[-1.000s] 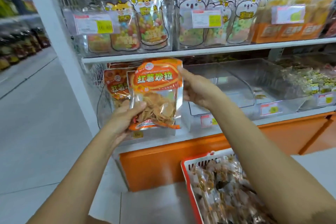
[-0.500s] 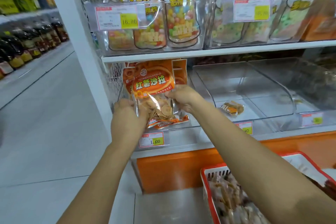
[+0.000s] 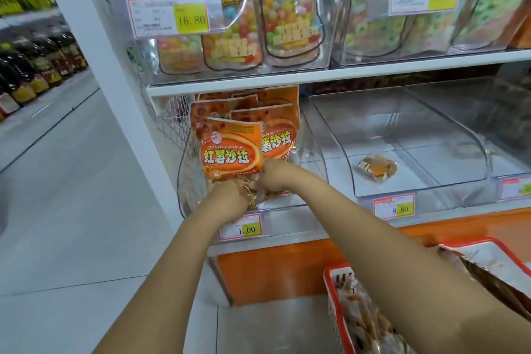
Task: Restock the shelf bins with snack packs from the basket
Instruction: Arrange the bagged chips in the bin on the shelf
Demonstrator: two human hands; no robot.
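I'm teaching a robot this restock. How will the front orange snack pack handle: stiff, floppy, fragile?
Probably light and floppy: the orange snack pack is a thin pouch held by the left hand and right hand. Its glossy film may slip. The chips in its clear window look brittle, so squeezing could crush them.

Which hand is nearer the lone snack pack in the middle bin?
Right. Gripping the orange pack, the right hand is left of the lone snack pack; the left hand is farther left.
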